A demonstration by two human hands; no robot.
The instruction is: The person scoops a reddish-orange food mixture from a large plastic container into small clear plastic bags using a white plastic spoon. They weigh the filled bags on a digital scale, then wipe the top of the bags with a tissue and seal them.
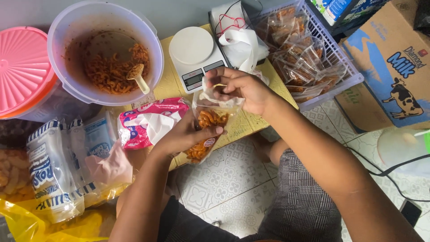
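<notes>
A small clear snack bag (207, 130), part full of orange seasoned twists, is held over the near edge of the low yellow table (166, 85), its long axis running from the mouth at the upper right, toward the kitchen scale (195, 54), down to the sealed bottom at the lower left, above the tiled floor (224, 183). The left hand (183, 134) is wrapped around the bag's middle, fingers closed on it. The right hand (244, 89) pinches the crumpled open top, fingers bent together on the plastic. Left of the bag lies a pink wrapper (150, 121); behind it stands the big tub (105, 51) with a scoop (136, 76). To the right, the white basket (333, 58) of filled bags sits close, leaving open room mainly over the floor.
</notes>
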